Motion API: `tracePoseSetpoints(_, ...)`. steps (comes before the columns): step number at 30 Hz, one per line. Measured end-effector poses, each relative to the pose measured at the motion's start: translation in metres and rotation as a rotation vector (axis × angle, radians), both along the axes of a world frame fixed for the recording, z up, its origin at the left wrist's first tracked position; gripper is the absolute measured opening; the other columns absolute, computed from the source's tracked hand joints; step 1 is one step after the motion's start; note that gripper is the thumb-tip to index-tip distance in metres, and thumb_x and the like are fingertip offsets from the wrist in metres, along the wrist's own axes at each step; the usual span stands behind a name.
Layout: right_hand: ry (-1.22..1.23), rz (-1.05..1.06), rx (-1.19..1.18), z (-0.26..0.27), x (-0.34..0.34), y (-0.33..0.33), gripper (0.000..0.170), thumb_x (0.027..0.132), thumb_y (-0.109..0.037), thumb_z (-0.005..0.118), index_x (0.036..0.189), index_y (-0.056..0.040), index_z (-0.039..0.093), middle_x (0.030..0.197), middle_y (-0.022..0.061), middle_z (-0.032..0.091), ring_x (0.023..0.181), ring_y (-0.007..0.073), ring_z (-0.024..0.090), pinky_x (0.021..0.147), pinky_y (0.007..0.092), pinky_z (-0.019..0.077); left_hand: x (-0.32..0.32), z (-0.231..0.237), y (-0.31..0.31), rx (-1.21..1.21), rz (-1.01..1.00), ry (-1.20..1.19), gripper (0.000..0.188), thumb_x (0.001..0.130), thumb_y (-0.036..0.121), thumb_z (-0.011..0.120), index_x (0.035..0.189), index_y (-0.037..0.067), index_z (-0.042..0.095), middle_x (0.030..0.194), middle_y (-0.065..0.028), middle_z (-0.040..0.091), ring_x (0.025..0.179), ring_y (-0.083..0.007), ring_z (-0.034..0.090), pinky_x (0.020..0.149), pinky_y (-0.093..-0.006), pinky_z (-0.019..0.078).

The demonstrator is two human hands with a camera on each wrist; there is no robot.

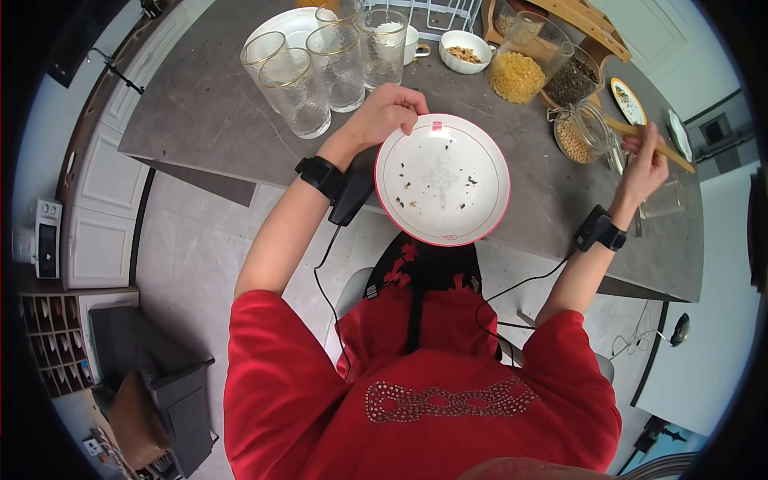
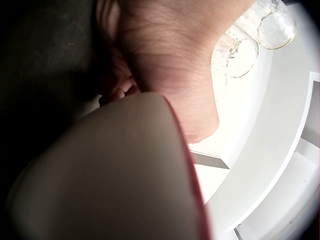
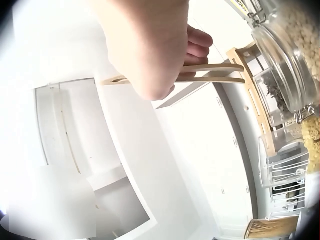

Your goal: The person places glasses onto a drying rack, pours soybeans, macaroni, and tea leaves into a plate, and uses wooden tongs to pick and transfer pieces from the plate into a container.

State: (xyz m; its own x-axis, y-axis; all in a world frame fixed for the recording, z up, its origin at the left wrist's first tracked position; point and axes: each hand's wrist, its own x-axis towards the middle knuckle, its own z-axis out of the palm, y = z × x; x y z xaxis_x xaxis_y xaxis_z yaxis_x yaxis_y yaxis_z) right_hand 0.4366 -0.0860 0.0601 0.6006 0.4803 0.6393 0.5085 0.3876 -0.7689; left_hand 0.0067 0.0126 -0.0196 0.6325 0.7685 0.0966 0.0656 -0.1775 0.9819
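Observation:
A white plate with a red rim [image 1: 442, 180] is tilted at the table's near edge, small dark bits scattered on it. The left hand [image 1: 382, 117] grips its upper left rim; in the left wrist view the plate's pale underside [image 2: 115, 170] hangs beside that hand [image 2: 170, 55]. Off to the right, the right hand [image 1: 645, 170] holds wooden tongs [image 1: 676, 157]. The right wrist view shows the two tong arms [image 3: 215, 73] coming out past the curled fingers of the hand [image 3: 150, 50]. Near the tongs stands a glass jar of pale beans [image 1: 574, 142] with its lid up.
Several gold-rimmed glasses [image 1: 307, 100] stand at the back left. Behind the plate are a white bowl of brown bits [image 1: 466, 54], a container of yellow pasta [image 1: 516, 78] and a jar of dark pieces [image 1: 573, 80]. A small oval plate [image 1: 627, 102] lies far right.

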Motion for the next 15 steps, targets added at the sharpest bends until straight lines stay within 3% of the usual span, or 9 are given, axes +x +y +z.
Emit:
tracePoseSetpoints(4, -0.032, 0.636, -0.065, -0.002, -0.081, -0.003, 0.024, 0.105, -0.017, 0.064, 0.099, 0.0042, 0.075, 0.102, 0.0125, 0.076, 0.075, 0.0138, 0.069, 0.070, 0.0282, 0.0568, 0.000, 0.003, -0.005, -0.008, -0.002, -0.010, 0.023, 0.065, 0.001, 0.057, 0.084, -0.005, 0.068, 0.072, -0.0023, 0.066, 0.066, -0.0067, 0.059, 0.060, -0.0220, 0.0432)
tracePoseSetpoints(6, -0.069, 0.951, -0.332, 0.001, -0.125, -0.015, 0.016, 0.102, -0.012, 0.068, 0.101, 0.0020, 0.077, 0.108, 0.0110, 0.077, 0.082, 0.0147, 0.071, 0.072, 0.0306, 0.0590, 0.000, 0.006, -0.004, -0.007, 0.005, 0.011, 0.024, 0.065, 0.002, 0.057, 0.085, -0.005, 0.068, 0.072, -0.0029, 0.066, 0.066, -0.0071, 0.059, 0.060, -0.0223, 0.0434)
tracePoseSetpoints(8, -0.132, 1.136, -0.435, -0.009, -0.159, -0.019, 0.012, 0.095, -0.007, 0.075, 0.104, -0.0013, 0.079, 0.108, 0.0100, 0.078, 0.085, 0.0149, 0.073, 0.076, 0.0306, 0.0598, 0.001, 0.005, -0.004, -0.022, -0.006, -0.004, 0.024, 0.065, 0.002, 0.057, 0.085, -0.005, 0.068, 0.072, -0.0032, 0.066, 0.066, -0.0073, 0.059, 0.060, -0.0225, 0.0436)
tracePoseSetpoints(10, -0.383, 1.254, -0.466, -0.005, -0.176, -0.019, 0.019, 0.088, -0.006, 0.081, 0.107, -0.0027, 0.080, 0.103, 0.0084, 0.080, 0.086, 0.0146, 0.074, 0.077, 0.0294, 0.0593, -0.001, 0.007, -0.002, -0.032, -0.007, -0.023, 0.024, 0.065, 0.002, 0.057, 0.085, -0.005, 0.068, 0.072, -0.0034, 0.066, 0.066, -0.0076, 0.059, 0.060, -0.0227, 0.0438)
tracePoseSetpoints(13, -0.461, 1.365, -0.465, -0.010, -0.185, -0.020, 0.029, 0.084, 0.000, 0.081, 0.112, -0.0010, 0.079, 0.103, 0.0095, 0.081, 0.086, 0.0153, 0.075, 0.079, 0.0290, 0.0599, -0.001, 0.005, -0.005, -0.006, -0.008, 0.005, 0.024, 0.065, 0.002, 0.057, 0.085, -0.005, 0.069, 0.072, -0.0035, 0.066, 0.066, -0.0078, 0.058, 0.060, -0.0226, 0.0441)
tracePoseSetpoints(15, -0.444, 1.359, -0.473, -0.011, -0.186, -0.021, 0.026, 0.085, -0.003, 0.082, 0.110, -0.0025, 0.080, 0.101, 0.0085, 0.081, 0.085, 0.0155, 0.075, 0.078, 0.0293, 0.0591, 0.000, 0.004, -0.003, -0.009, -0.003, 0.005, 0.025, 0.065, 0.002, 0.056, 0.085, -0.005, 0.069, 0.073, -0.0031, 0.066, 0.066, -0.0078, 0.058, 0.060, -0.0223, 0.0441)
